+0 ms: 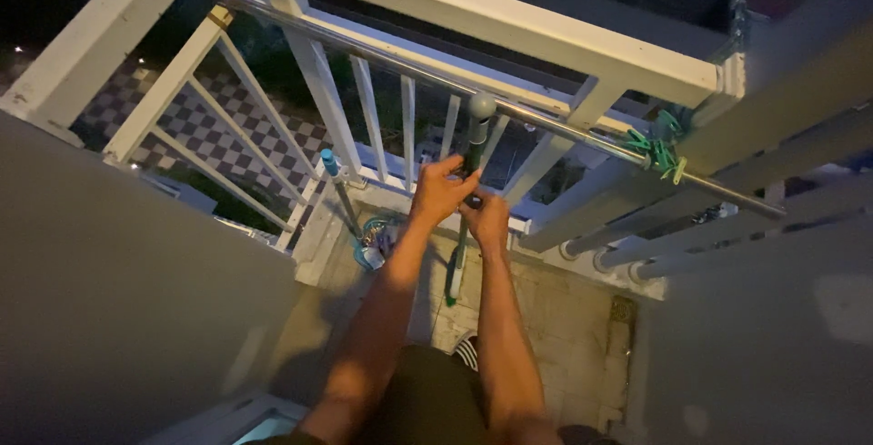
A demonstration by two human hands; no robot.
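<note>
- The left hand (443,189) is wrapped around the upper part of a dark green pole (475,150), fingers curled on it.
- The right hand (487,218) is clamped on the same pole just below, touching the left hand.
- The pole stands nearly upright, its grey rounded cap (482,105) against the metal rail (391,59) of the white balcony railing (509,22); its lower end reaches toward the tiled floor (555,318).
- Green clothes pegs (660,150) hang on the rail toward the right.
- A second, blue-tipped pole (338,186) leans at the railing corner.

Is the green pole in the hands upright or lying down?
Upright: the green pole stands with its cap above both hands and its shaft running down toward the floor.
</note>
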